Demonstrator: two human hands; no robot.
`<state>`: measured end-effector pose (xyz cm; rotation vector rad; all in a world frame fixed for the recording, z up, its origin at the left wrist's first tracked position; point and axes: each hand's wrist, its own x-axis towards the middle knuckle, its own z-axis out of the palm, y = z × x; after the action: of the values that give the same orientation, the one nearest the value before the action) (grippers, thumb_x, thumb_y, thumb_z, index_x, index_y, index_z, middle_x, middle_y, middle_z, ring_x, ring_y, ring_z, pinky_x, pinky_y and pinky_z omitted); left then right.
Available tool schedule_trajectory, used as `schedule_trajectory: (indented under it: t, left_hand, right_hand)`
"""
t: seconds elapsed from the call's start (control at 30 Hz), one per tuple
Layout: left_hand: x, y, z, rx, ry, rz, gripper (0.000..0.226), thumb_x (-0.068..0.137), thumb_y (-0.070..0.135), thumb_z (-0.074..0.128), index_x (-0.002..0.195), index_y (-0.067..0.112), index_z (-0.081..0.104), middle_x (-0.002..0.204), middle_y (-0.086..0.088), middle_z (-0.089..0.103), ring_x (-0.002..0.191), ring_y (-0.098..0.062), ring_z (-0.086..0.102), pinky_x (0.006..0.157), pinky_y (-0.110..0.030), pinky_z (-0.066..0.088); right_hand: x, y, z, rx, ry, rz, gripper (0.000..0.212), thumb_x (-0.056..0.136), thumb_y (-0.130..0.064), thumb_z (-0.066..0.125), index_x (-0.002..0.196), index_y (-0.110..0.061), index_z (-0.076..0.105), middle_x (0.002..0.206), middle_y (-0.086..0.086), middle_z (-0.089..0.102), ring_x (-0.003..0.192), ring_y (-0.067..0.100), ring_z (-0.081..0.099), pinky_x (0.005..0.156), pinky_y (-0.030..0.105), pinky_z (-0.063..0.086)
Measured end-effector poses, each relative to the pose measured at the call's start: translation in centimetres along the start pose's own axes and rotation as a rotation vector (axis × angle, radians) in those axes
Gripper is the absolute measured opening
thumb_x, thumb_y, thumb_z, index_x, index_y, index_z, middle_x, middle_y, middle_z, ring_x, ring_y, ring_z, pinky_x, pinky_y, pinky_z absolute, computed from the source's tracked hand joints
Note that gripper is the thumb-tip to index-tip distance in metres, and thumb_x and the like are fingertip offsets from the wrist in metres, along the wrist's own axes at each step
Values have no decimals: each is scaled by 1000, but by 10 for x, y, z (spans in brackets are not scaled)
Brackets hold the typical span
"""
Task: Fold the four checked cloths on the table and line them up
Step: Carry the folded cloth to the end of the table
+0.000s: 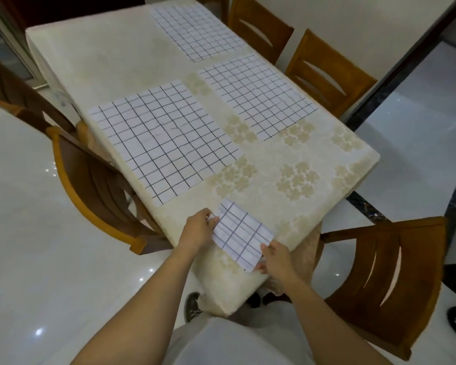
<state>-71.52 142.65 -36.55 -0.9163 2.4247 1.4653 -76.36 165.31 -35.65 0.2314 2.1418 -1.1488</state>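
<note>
Head view: folded checked cloth [241, 234] at near table [287, 204] corner, left hand [199, 229] pinching far-left edge, right hand [273, 258] pinching near corner. Three cloths [166, 139] unfolded beyond. Advice: square edges, press crease flat before release.

arms: both forearms [148, 293] bare as far as they show; left hand [199, 227] and right hand [277, 256] likewise bare | clothing: pale grey-beige garment [234, 341] across the lap, just below the table's [274, 164] near corner | footwear: dark shoe [192, 306] with laces, left of that corner
</note>
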Motion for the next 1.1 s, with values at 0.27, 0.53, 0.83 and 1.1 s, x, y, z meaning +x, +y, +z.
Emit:
schedule_trajectory:
  t: [0.27,0.53,0.83,1.1]
  left_hand:
    - [-1,-21,23,78,9,-61,15,104,31,53,104,17,59,90,6,61,85,-19,58,74,-35,46]
    - [1,-26,29,129,46,-15,11,102,32,55,96,24,58,89,3,62,82,-17,59,74,-38,52]
    - [7,-22,31,215,98,14,9,102,35,56,96,28,57,94,4,54,84,-18,56,75,-41,51]
    - [3,-28,24,109,229,19,17,97,15,64,110,21,55,112,2,44,99,-17,52,84,-27,45]
  right_hand:
    - [4,21,8,-94,-11,65,24,106,-18,49,86,-6,55,78,16,60,64,24,67,56,29,56]
    - [6,23,10,-269,51,31,25,106,-26,47,87,-10,52,82,15,69,65,19,71,64,33,58]
    - [0,29,12,-314,115,27,31,103,-28,55,76,-14,53,78,7,71,63,15,69,57,23,53]
    - [2,33,12,-308,187,48,24,98,-30,63,87,-11,52,79,4,61,68,12,57,55,22,44]
